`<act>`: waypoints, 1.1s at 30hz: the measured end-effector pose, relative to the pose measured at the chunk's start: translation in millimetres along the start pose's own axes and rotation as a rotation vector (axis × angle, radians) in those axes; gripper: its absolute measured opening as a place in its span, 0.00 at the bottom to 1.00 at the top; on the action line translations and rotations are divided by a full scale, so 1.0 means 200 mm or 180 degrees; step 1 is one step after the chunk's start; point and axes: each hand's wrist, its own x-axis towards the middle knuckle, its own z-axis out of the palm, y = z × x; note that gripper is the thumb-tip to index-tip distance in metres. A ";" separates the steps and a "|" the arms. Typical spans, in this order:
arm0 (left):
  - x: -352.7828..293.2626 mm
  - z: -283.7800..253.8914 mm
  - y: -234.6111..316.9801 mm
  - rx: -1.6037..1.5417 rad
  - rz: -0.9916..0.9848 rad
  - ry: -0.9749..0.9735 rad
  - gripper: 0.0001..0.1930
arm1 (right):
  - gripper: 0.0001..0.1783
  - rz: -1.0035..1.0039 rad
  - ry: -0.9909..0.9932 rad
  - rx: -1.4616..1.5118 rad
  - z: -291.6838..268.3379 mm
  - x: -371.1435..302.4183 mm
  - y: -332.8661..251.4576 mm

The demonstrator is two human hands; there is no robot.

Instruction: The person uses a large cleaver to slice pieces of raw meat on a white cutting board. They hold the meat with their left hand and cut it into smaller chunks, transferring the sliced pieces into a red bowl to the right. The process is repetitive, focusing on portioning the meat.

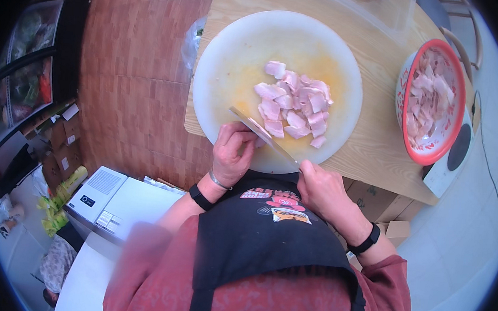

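Note:
A kitchen knife (268, 139) is in my right hand (322, 186), fingers wrapped round its handle. Its blade slants up and left over the near part of a round white cutting board (227, 56). My left hand (232, 152) is curled against the near side of the blade, its fingertips pressed on a piece of pale pink meat; most of that piece is hidden by the fingers and knife. Beyond the blade, flat slices of pale pink meat (306, 99) lie in a loose heap at the board's middle. Yellowish stains mark the board around them.
To the right, a red-rimmed bowl (401, 102) holds more meat slices, beside a white device with a dark round plate (460, 146). The wooden table (371, 141) ends close to my apron. At left are a white appliance (99, 194) and a glass-fronted cabinet with vegetables (29, 82).

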 end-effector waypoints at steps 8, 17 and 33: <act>0.00 0.01 0.03 -0.0080 0.0081 -0.0091 0.09 | 0.09 -0.0286 0.0449 0.0180 0.08 0.41 -0.09; -0.04 0.00 0.00 -0.0104 -0.0123 -0.0018 0.10 | 0.09 -0.0276 0.0266 -0.0117 -0.06 0.00 -0.03; -0.01 0.02 0.02 0.0018 0.0020 0.0053 0.09 | 0.10 -0.0126 0.0282 -0.0107 0.04 0.05 -0.06</act>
